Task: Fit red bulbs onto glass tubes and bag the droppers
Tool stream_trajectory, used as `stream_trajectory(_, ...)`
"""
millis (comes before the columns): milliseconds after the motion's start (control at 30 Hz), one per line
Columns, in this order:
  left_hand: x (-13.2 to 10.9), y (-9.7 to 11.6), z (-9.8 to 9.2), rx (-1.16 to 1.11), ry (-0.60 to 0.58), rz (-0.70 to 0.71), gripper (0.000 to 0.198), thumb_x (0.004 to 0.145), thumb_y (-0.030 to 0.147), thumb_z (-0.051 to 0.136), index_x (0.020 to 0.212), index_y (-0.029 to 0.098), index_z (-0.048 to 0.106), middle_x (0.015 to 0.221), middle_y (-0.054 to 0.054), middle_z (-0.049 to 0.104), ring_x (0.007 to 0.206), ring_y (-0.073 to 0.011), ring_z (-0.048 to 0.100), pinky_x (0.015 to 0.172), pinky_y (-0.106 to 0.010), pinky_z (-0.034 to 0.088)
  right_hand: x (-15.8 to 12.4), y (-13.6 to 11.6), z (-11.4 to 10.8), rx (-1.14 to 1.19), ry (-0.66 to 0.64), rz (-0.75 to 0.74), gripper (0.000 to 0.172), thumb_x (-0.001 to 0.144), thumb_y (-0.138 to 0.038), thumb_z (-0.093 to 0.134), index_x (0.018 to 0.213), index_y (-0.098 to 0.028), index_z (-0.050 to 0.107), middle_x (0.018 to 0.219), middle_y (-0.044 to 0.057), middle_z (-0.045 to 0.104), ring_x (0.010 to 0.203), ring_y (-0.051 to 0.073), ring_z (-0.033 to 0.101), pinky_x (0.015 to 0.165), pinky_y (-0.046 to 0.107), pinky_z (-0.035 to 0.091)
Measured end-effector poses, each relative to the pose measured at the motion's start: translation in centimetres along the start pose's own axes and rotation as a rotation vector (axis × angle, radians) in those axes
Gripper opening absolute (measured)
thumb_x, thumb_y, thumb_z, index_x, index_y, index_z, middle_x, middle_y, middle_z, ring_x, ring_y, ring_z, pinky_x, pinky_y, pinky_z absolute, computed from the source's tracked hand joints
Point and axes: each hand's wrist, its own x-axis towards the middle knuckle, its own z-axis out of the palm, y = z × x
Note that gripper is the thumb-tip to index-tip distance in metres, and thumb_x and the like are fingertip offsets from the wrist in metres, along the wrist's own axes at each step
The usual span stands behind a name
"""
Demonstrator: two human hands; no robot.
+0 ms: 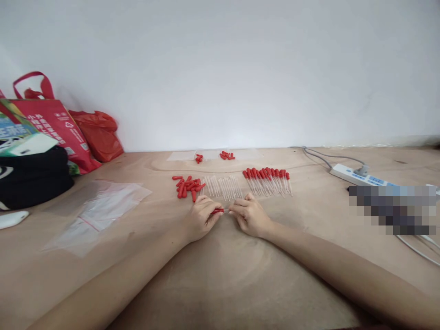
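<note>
My left hand (201, 217) pinches a red rubber bulb (217, 211) at the middle of the wooden table (220, 275). My right hand (249, 215) is closed on the clear tube (226, 211) that meets the bulb. Just beyond my hands lie a pile of loose red bulbs (187, 185), a row of bare clear tubes (223, 185), and a row of droppers with red bulbs fitted (268, 179).
Clear plastic bags (99, 208) lie at the left. Red bags (68, 128) and a black bundle (32, 178) stand at the far left. A white power strip (357, 176) with cables sits at the right. A few more red bulbs (227, 156) lie on plastic by the wall.
</note>
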Motion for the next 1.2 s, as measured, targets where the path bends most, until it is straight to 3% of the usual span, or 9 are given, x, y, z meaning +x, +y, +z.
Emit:
stream_trajectory(133, 0.0, 0.1, 0.1, -0.001, -0.001, 0.021, 0.011, 0.083, 0.022, 0.042, 0.081, 0.016, 0.051, 0.068, -0.001, 0.060, 0.061, -0.0124, 0.050, 0.071, -0.031, 0.036, 0.1, -0.1, 0.3, 0.035, -0.022, -0.003, 0.022, 0.084, -0.018, 0.039, 0.078, -0.015, 0.060, 0.068, 0.002, 0.056, 0.061, 0.011, 0.045, 0.064, 0.027, 0.023)
stream_trajectory(433, 0.3, 0.0, -0.5, -0.146, 0.027, -0.103, 0.009, 0.080, 0.023, 0.050, 0.081, 0.018, 0.057, 0.069, 0.000, 0.065, 0.060, -0.0117, 0.056, 0.078, -0.034, 0.036, 0.4, 0.4, -0.7, 0.101, -0.112, -0.024, 0.022, 0.086, -0.020, 0.038, 0.091, -0.016, 0.059, 0.078, 0.005, 0.057, 0.072, 0.014, 0.050, 0.067, 0.027, 0.028)
stream_trajectory(600, 0.3, -0.1, -0.9, -0.269, 0.003, -0.198, 0.009, 0.077, 0.023, 0.053, 0.078, 0.018, 0.060, 0.071, -0.002, 0.065, 0.066, -0.0137, 0.057, 0.069, -0.030, 0.041, 0.3, 0.2, -0.2, 0.187, -0.044, -0.002, 0.022, 0.085, -0.018, 0.038, 0.090, -0.015, 0.058, 0.077, 0.005, 0.055, 0.072, 0.013, 0.048, 0.067, 0.025, 0.033)
stream_trajectory(733, 0.2, 0.2, -1.1, -0.150, -0.080, -0.191, 0.010, 0.079, 0.024, 0.051, 0.080, 0.019, 0.059, 0.072, 0.000, 0.065, 0.068, -0.0145, 0.055, 0.076, -0.034, 0.038, 0.3, -0.4, -0.1, 0.193, -0.070, -0.001, 0.021, 0.085, -0.020, 0.039, 0.090, -0.016, 0.059, 0.076, 0.005, 0.054, 0.071, 0.014, 0.048, 0.069, 0.027, 0.036)
stream_trajectory(833, 0.2, -0.2, -1.5, -0.026, -0.022, -0.195, 0.020, 0.076, 0.031, 0.054, 0.093, 0.020, 0.056, 0.083, -0.002, 0.065, 0.080, -0.0176, 0.055, 0.083, -0.037, 0.034, 0.5, 0.1, -0.7, 0.208, -0.056, 0.023, 0.023, 0.084, -0.018, 0.038, 0.095, -0.015, 0.058, 0.079, 0.006, 0.054, 0.073, 0.014, 0.049, 0.068, 0.026, 0.038)
stream_trajectory(933, -0.2, -2.1, -2.4, 0.128, 0.171, -0.314, 0.026, 0.077, 0.033, 0.052, 0.099, 0.019, 0.054, 0.094, -0.005, 0.062, 0.090, -0.0201, 0.053, 0.086, -0.037, 0.034, 0.9, 2.6, -1.8, 0.147, 0.098, 0.220, 0.025, 0.082, -0.015, 0.036, 0.094, -0.014, 0.059, 0.079, 0.007, 0.055, 0.071, 0.015, 0.050, 0.066, 0.026, 0.039)
stream_trajectory(1067, -1.4, -7.0, -4.1, 0.359, 0.343, -0.650, 0.019, 0.078, 0.028, 0.046, 0.088, 0.019, 0.059, 0.090, -0.005, 0.062, 0.090, -0.0218, 0.053, 0.085, -0.037, 0.036, 1.0, 7.8, -2.8, -0.108, 0.240, 0.673, 0.031, 0.078, -0.013, 0.036, 0.102, -0.010, 0.055, 0.083, 0.011, 0.057, 0.078, 0.020, 0.051, 0.070, 0.029, 0.037)
stream_trajectory(1167, -2.1, -10.4, -5.0, 0.433, 0.293, -0.984, 0.021, 0.076, 0.027, 0.047, 0.089, 0.019, 0.061, 0.093, -0.007, 0.062, 0.089, -0.0230, 0.054, 0.081, -0.037, 0.039, 0.7, 10.3, -2.8, -0.216, 0.211, 0.830, 0.031, 0.077, -0.012, 0.035, 0.102, -0.010, 0.054, 0.087, 0.013, 0.058, 0.083, 0.022, 0.051, 0.070, 0.029, 0.036)
stream_trajectory(1200, -2.3, -11.2, -5.1, 0.426, 0.272, -1.025, 0.022, 0.076, 0.028, 0.047, 0.089, 0.018, 0.062, 0.089, -0.007, 0.063, 0.085, -0.0233, 0.055, 0.077, -0.036, 0.041, 0.6, 10.7, -2.6, -0.237, 0.194, 0.848, 0.031, 0.077, -0.012, 0.035, 0.101, -0.010, 0.054, 0.088, 0.014, 0.058, 0.084, 0.022, 0.051, 0.069, 0.029, 0.036)
